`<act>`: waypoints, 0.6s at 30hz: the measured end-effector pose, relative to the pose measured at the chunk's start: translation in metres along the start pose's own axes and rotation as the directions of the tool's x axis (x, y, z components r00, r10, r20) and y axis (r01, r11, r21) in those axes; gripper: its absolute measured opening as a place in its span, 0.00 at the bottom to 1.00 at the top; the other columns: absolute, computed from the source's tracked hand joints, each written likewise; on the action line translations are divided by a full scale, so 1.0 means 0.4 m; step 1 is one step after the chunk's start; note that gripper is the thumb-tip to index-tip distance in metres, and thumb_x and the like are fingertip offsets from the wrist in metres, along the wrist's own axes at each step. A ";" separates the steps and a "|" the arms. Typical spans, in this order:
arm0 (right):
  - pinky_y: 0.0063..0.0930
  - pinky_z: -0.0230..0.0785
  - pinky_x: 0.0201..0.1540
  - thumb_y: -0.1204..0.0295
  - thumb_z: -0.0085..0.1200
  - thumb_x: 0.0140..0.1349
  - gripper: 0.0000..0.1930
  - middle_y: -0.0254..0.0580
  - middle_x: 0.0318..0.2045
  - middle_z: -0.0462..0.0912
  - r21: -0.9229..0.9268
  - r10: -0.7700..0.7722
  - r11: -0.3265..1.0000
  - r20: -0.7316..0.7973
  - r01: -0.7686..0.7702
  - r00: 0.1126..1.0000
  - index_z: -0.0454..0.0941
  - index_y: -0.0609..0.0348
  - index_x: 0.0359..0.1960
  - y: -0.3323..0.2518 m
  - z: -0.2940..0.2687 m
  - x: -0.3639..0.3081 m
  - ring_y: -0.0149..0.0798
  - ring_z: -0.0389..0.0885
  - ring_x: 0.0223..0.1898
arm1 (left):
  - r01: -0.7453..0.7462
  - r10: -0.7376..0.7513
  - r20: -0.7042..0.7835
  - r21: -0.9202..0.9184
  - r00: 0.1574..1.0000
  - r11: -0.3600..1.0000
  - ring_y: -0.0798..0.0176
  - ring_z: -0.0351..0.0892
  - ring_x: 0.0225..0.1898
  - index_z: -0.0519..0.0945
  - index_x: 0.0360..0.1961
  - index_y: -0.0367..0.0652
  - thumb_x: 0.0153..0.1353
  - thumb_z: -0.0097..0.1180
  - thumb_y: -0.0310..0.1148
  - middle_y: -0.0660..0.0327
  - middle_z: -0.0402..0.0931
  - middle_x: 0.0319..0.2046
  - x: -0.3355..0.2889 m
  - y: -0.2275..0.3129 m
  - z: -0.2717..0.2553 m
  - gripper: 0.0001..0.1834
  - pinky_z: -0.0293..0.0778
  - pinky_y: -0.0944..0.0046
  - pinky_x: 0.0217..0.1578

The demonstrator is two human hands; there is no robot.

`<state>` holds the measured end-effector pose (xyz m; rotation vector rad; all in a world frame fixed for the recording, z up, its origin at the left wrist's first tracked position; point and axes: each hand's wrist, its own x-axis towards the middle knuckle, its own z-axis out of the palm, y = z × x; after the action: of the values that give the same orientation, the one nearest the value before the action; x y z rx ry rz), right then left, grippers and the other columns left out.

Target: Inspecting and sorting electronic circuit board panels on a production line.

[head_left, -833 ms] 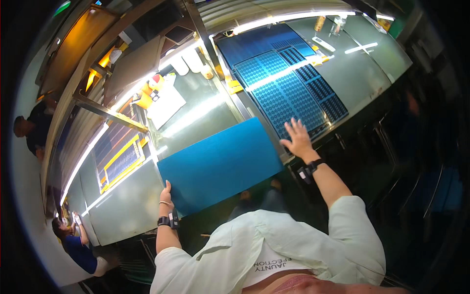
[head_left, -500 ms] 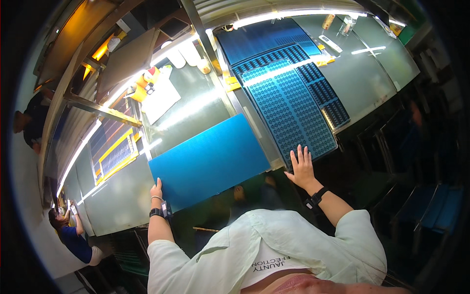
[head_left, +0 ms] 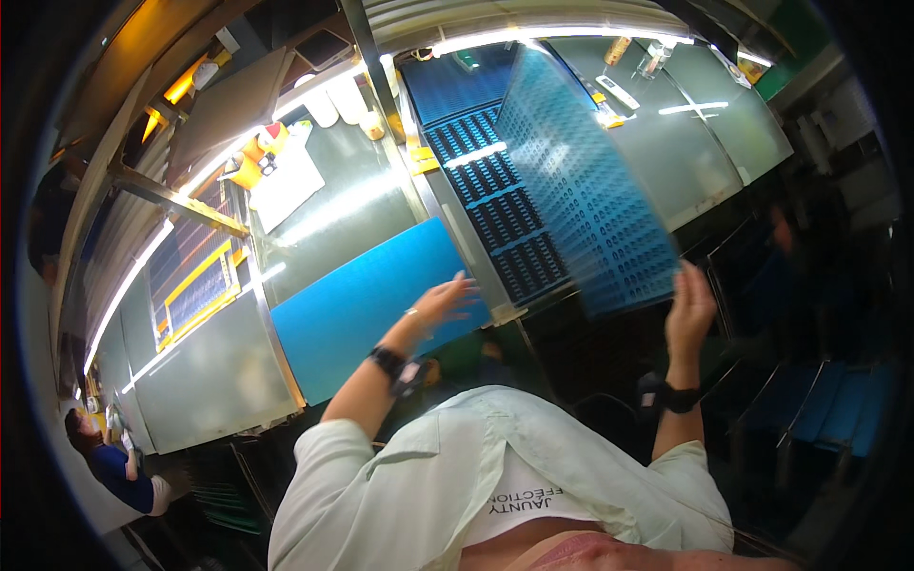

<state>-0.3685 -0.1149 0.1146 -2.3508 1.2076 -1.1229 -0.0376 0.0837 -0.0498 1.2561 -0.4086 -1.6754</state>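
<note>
In my right hand (head_left: 692, 300) is the near right corner of a thin see-through sheet with rows of small marks (head_left: 595, 205), pinched between thumb and fingers. The sheet is lifted and tilted, its left side low and its right side up. Beneath it a dark patterned panel (head_left: 509, 224) lies on the bench. A plain bright blue panel (head_left: 367, 314) rests to the left, its near edge hanging over the bench front. Above that panel's right part is my left hand (head_left: 443, 303), fingers stretched and slightly blurred, holding nothing.
A metal rail (head_left: 455, 214) runs between the blue panel and the patterned one. Yellow tape rolls (head_left: 246, 169) and white paper (head_left: 286, 181) lie at the back left. A white remote-like device (head_left: 619, 92) is at the far right. Another person (head_left: 119, 466) works at the far left.
My right hand has taken the patterned sheet by its corner and raised it to the right, uncovering the dark panel. My left hand has left the blue panel's left edge and moved right.
</note>
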 end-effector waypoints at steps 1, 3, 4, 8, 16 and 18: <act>0.20 0.70 0.29 0.74 0.45 0.62 0.10 0.37 0.31 0.80 0.470 0.372 0.803 0.085 -0.367 0.924 0.75 0.65 0.41 0.036 -0.017 0.010 0.27 0.78 0.30 | 0.033 -0.027 0.035 -0.189 0.999 0.981 0.55 0.62 0.58 0.60 0.59 0.41 0.59 0.38 0.60 0.54 0.60 0.58 0.054 0.007 0.070 0.37 0.61 0.55 0.55; 0.15 0.68 0.28 0.72 0.47 0.62 0.10 0.32 0.32 0.78 0.708 0.570 0.497 0.171 -0.502 0.804 0.75 0.61 0.42 0.123 0.038 -0.019 0.22 0.75 0.27 | 0.062 -0.028 0.094 -0.376 0.995 0.924 0.55 0.60 0.59 0.58 0.60 0.42 0.59 0.37 0.61 0.54 0.58 0.59 0.123 0.020 0.159 0.38 0.60 0.54 0.56; 0.15 0.68 0.28 0.71 0.48 0.61 0.11 0.33 0.33 0.78 0.696 0.664 0.420 0.201 -0.582 0.720 0.75 0.60 0.43 0.167 0.077 -0.052 0.23 0.75 0.27 | 0.011 0.126 0.205 -0.561 0.971 0.828 0.55 0.63 0.57 0.59 0.59 0.43 0.60 0.37 0.59 0.54 0.60 0.58 0.149 0.019 0.188 0.35 0.62 0.54 0.55; 0.25 0.70 0.30 0.69 0.54 0.57 0.16 0.37 0.31 0.78 0.618 0.690 0.125 0.508 -0.776 0.516 0.72 0.60 0.46 0.261 0.251 -0.139 0.35 0.77 0.28 | -0.092 0.098 -0.023 -0.606 0.995 0.790 0.56 0.71 0.50 0.62 0.55 0.45 0.63 0.41 0.50 0.58 0.68 0.52 0.220 0.015 0.156 0.25 0.69 0.53 0.49; 0.45 0.54 0.58 0.58 0.64 0.42 0.29 0.62 0.54 0.63 0.003 -0.277 0.939 0.602 0.345 0.749 0.67 0.62 0.41 -0.056 0.418 -0.260 0.66 0.58 0.57 | 0.109 -0.099 0.057 -0.730 0.993 0.674 0.55 0.70 0.48 0.69 0.49 0.42 0.63 0.38 0.51 0.57 0.70 0.49 0.321 -0.047 0.127 0.25 0.66 0.52 0.51; 0.46 0.56 0.56 0.57 0.64 0.42 0.29 0.65 0.54 0.62 0.006 -0.230 0.955 0.646 0.296 0.728 0.66 0.62 0.40 -0.084 0.433 -0.273 0.69 0.59 0.55 | 0.140 -0.118 0.080 -0.697 0.990 0.703 0.55 0.68 0.51 0.69 0.51 0.43 0.62 0.33 0.56 0.56 0.68 0.52 0.314 -0.047 0.130 0.30 0.62 0.51 0.53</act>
<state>-0.2594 -0.0272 -0.0384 -2.6969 0.6946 -0.2324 -0.0924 -0.0266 -0.1107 0.6855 0.3143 -1.7205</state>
